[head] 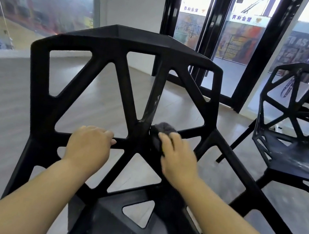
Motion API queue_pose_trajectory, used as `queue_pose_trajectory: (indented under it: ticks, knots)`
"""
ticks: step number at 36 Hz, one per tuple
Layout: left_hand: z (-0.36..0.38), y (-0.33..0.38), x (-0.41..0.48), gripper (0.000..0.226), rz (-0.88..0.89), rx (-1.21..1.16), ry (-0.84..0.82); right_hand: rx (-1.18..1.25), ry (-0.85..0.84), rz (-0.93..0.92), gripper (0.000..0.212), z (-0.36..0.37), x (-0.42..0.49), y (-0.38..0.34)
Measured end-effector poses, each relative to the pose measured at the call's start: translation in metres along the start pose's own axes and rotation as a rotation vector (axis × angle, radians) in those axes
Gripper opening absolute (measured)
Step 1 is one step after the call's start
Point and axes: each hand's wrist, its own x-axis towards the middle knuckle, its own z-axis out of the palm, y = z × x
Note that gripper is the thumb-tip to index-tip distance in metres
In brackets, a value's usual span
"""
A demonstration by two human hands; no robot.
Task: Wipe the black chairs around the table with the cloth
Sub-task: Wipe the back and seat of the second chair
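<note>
A black chair (119, 50) with an open lattice back fills the middle of the view, its seat near the bottom edge. My left hand (89, 145) grips a horizontal bar low on the backrest, fingers curled over it. My right hand (178, 157) holds a dark grey cloth (160, 133) and presses it against the joint where several struts meet at the centre of the backrest. A pale smear shows on the strut just above the cloth. Most of the cloth is hidden under my fingers.
A second black lattice chair (295, 155) stands at the right, its seat dusty. Behind are black-framed glass doors (209, 34), a white pillar (133, 0) and a glass wall on the left. The floor (0, 102) is grey wood planking.
</note>
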Motion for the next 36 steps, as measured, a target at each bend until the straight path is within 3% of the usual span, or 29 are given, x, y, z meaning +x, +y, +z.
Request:
queue_pose_trajectory:
  ticks: [5,7,12,19,25,30,33,36]
  knots:
    - [-0.007,0.004,0.001,0.028,-0.031,-0.023,-0.015,0.089,0.117,0.491,0.052,-0.022,0.022,0.021]
    - [-0.008,0.005,0.001,0.028,-0.027,-0.043,-0.006,0.116,0.128,0.556,0.049,-0.023,0.027,0.011]
    - [-0.008,0.004,0.002,0.026,-0.010,-0.019,-0.040,0.242,0.012,0.251,0.048,-0.003,0.019,-0.041]
    - [-0.010,-0.005,0.001,0.024,0.013,-0.077,-0.106,0.284,-0.019,0.144,0.045,-0.007,0.013,-0.033]
    - [-0.014,-0.015,-0.012,0.038,-0.034,0.113,-0.022,0.392,0.237,0.115,0.043,-0.058,0.052,-0.027]
    - [-0.015,-0.013,-0.005,0.039,-0.010,0.070,-0.051,0.236,0.532,0.004,0.043,-0.096,0.123,-0.027]
    - [-0.012,-0.015,-0.007,0.039,-0.024,0.047,0.001,0.095,0.533,-0.051,0.038,-0.102,0.160,-0.022]
    - [-0.011,-0.014,-0.008,0.038,-0.019,0.039,0.002,0.114,0.376,0.009,0.046,-0.086,0.172,-0.018]
